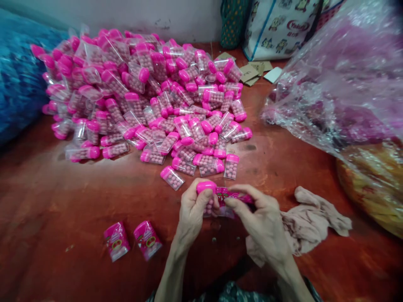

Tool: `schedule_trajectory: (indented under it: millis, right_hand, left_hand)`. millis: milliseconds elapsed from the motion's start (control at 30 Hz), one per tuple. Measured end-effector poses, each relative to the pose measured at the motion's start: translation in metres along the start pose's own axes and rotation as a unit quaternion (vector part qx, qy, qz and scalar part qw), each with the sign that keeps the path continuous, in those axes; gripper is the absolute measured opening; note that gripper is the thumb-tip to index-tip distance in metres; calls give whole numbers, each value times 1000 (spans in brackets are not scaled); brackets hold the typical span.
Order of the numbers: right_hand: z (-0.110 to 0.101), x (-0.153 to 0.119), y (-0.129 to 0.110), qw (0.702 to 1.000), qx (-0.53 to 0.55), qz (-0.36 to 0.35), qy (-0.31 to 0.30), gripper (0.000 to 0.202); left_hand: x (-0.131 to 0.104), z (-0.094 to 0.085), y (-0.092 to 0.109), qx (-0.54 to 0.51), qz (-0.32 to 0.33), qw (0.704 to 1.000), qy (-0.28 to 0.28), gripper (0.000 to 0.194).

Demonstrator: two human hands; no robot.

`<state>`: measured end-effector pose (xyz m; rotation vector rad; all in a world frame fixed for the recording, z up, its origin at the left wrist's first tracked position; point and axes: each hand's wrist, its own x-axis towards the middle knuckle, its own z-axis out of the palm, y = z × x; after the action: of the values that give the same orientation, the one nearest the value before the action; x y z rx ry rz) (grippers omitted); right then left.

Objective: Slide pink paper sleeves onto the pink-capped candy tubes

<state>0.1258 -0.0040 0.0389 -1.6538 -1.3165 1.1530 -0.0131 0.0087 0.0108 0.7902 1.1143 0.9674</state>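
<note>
My left hand (192, 209) is closed round a clear candy box (206, 187) with a pink cap and pink balls inside. Close beside it, my right hand (260, 214) pinches a printed pink wrapper sleeve (225, 196) between thumb and fingers. The sleeve's near end meets the box at my left fingertips; whether it goes over the box, I cannot tell. To the left on the floor lie two candy boxes dressed in printed wrappers, a left one (116, 241) and a right one (147, 240). Beyond my hands spreads a big heap of unwrapped candy boxes (135, 96).
A crumpled beige cloth (307, 222) lies by my right forearm. Clear plastic bags (340, 79) bulge at the right, above a yellow-brown bundle (374, 184). A blue bag (22, 75) stands left. Cardboard pieces (252, 72) and a white printed bag (280, 31) are at the back.
</note>
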Motion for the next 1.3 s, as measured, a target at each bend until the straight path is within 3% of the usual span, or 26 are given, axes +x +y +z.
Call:
schedule_trajectory:
  millis: [67, 133, 200, 267, 400, 633, 833, 1000, 1300]
  right_hand:
    - [-5, 6, -3, 998, 23, -49, 13, 23]
    - [-6, 11, -4, 993, 47, -95, -50, 21]
    - [-6, 13, -3, 986, 67, -107, -104, 18]
    - [-4, 12, -3, 985, 79, -102, -116, 18]
    - [1, 9, -5, 988, 102, -79, -84, 12]
    - [6, 8, -3, 989, 137, -18, -49, 7]
    - [9, 4, -2, 990, 138, -18, -34, 9]
    - [11, -4, -6, 996, 66, -64, 12, 13]
    - [11, -5, -4, 986, -88, -130, -61, 33]
  left_hand:
    - [-4, -1, 4, 41, -24, 997, -62, 17]
    - [-8, -1, 7, 81, -37, 991, -104, 16]
    - [-11, 0, 8, 110, -44, 985, -122, 17]
    - [-12, 0, 9, 110, -37, 985, -125, 22]
    - [-9, -2, 9, 38, -13, 995, -86, 30]
    - [-4, -11, 6, 49, -8, 999, -15, 13]
    - [-9, -7, 5, 50, -16, 999, 3, 15]
    - [-9, -6, 8, 50, -17, 999, 6, 12]
    - [-7, 0, 0, -119, -14, 992, 25, 17]
